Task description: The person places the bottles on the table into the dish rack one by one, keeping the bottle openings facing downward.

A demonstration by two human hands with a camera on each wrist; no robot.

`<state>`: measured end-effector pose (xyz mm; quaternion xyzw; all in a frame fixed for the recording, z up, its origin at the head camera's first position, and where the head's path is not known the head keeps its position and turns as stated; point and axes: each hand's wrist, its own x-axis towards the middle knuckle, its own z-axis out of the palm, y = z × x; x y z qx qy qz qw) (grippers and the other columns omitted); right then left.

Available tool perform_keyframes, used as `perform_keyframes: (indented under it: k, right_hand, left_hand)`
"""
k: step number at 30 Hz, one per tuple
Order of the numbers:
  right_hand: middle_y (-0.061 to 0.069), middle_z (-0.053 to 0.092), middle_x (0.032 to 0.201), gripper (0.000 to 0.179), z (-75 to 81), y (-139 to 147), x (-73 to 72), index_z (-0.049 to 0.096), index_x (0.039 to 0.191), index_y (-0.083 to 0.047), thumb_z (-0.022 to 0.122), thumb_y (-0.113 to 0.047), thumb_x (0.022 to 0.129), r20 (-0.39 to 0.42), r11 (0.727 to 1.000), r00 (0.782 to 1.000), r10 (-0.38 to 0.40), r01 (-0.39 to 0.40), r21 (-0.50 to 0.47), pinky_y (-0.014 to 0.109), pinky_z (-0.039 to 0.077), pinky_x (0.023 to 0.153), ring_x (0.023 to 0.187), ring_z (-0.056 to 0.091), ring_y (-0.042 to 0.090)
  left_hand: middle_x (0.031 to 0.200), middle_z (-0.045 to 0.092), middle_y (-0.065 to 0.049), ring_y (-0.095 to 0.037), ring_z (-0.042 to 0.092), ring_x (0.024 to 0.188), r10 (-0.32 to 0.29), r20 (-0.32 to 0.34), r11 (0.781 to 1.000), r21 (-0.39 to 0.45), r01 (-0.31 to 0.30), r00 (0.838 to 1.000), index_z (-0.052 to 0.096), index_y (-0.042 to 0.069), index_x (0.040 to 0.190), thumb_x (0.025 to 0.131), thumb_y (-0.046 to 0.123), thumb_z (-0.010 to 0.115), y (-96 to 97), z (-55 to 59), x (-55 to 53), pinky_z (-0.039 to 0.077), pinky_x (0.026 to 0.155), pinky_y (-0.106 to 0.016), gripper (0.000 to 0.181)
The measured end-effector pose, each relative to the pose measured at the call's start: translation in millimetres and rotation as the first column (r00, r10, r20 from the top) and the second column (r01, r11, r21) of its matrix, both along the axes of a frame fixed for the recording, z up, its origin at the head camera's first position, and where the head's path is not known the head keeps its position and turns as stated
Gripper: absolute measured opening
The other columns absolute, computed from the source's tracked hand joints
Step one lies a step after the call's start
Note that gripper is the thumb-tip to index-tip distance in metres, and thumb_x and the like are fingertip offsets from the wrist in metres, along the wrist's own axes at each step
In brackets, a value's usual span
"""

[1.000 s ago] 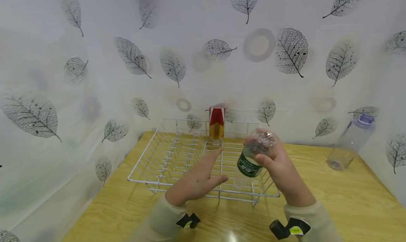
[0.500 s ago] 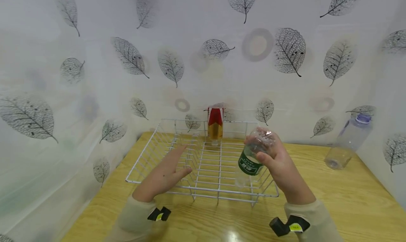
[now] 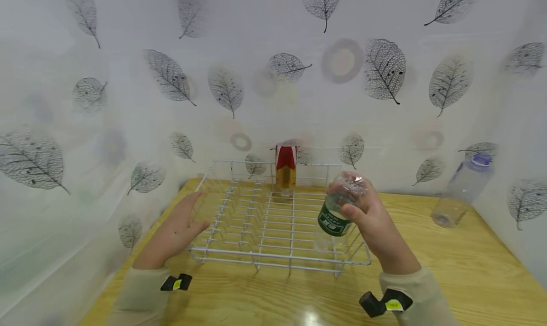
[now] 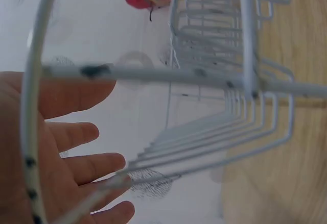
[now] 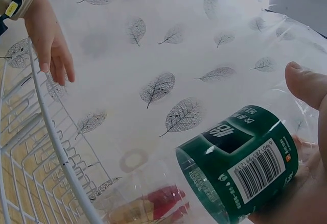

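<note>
My right hand (image 3: 378, 226) grips a clear plastic bottle (image 3: 334, 220) with a green label, fingers and thumb round its base end. The bottle is tilted, neck down, above the right part of a white wire dish rack (image 3: 279, 256). In the right wrist view the label (image 5: 240, 157) and its barcode face the camera. At the rack's left side is my left hand (image 3: 173, 231), fingers extended and holding nothing. The left wrist view has that hand (image 4: 56, 152) behind the rack's wires; whether it touches them I cannot tell.
A bottle with a red and yellow label (image 3: 286, 167) stands neck down at the rack's back. On the right of the wooden table (image 3: 436, 264) is a clear, uncapped bottle with a purplish neck (image 3: 461, 190). A leaf-patterned sheet (image 3: 256, 117) hangs behind and at the sides.
My left hand has moved left, from over the rack's middle near the green-labelled bottle to the rack's left side. The right hand keeps holding the bottle in nearly the same place.
</note>
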<state>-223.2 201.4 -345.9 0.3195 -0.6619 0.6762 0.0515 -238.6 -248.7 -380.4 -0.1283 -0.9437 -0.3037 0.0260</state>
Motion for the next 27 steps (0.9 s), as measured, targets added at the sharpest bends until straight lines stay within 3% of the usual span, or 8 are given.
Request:
perform_keyframes:
  k: [4, 7, 11, 20, 27]
  right_hand:
    - [0.024, 0.048, 0.141, 0.063, 0.8, -1.8, 0.1, 0.024, 0.156, -0.017, 0.059, -0.026, 0.105, 0.002, 1.000, 1.000, 0.002, -0.002, 0.002, 0.031, 0.045, 0.105, 0.130, 0.050, 0.028]
    - [0.026, 0.047, 0.141, 0.063, 1.0, -1.8, 0.2, 0.023, 0.157, -0.017, 0.058, -0.026, 0.105, 0.002, 1.000, 1.000, 0.000, 0.000, 0.008, 0.031, 0.046, 0.105, 0.130, 0.050, 0.028]
    - [0.024, 0.048, 0.140, 0.063, 0.5, -0.7, -0.1, 0.024, 0.157, -0.017, 0.058, -0.026, 0.105, -0.001, 1.000, 1.000, -0.002, 0.002, 0.013, 0.031, 0.046, 0.105, 0.130, 0.050, 0.027]
    - [0.018, 0.052, 0.138, 0.058, 3.9, -1.6, -0.1, 0.027, 0.154, -0.011, 0.056, -0.024, 0.106, -0.033, 1.000, 0.999, 0.005, -0.005, 0.002, 0.032, 0.047, 0.102, 0.128, 0.051, 0.030]
    - [0.021, 0.051, 0.137, 0.059, 7.8, -3.6, -6.5, 0.024, 0.155, -0.012, 0.056, -0.020, 0.106, -0.040, 1.000, 0.999, 0.013, -0.014, -0.023, 0.030, 0.047, 0.103, 0.128, 0.052, 0.027]
  left_hand:
    - [0.164, 0.009, -0.028, -0.052, 0.013, 0.147, 0.049, 0.080, 0.997, 0.059, -0.054, 0.996, 0.005, 0.003, 0.162, 0.101, 0.029, 0.063, -19.2, -3.5, -1.2, 0.017, 0.113, -0.072, 0.088]
    - [0.166, 0.002, -0.025, -0.052, 0.009, 0.148, 0.033, 0.170, 0.988, 0.143, -0.058, 0.985, -0.003, 0.007, 0.163, 0.105, 0.031, 0.058, -27.6, -9.8, -2.9, 0.015, 0.114, -0.071, 0.088]
    - [0.168, -0.005, -0.018, -0.051, 0.008, 0.148, -0.013, 0.260, 0.954, 0.293, -0.066, 0.966, -0.009, 0.014, 0.163, 0.109, 0.027, 0.049, -34.3, -18.9, -3.1, 0.015, 0.116, -0.067, 0.080]
    - [0.166, 0.013, -0.021, -0.042, 0.010, 0.151, -0.048, 0.268, 0.872, 0.481, -0.090, 0.962, -0.002, 0.010, 0.163, 0.109, 0.008, 0.033, -37.5, -26.8, -3.2, 0.009, 0.119, -0.061, 0.065]
    - [0.166, 0.014, -0.021, -0.036, 0.015, 0.152, -0.072, 0.271, 0.787, 0.607, -0.112, 0.960, 0.001, 0.006, 0.163, 0.109, 0.006, 0.029, -35.8, -30.9, -3.3, 0.016, 0.120, -0.051, 0.060]
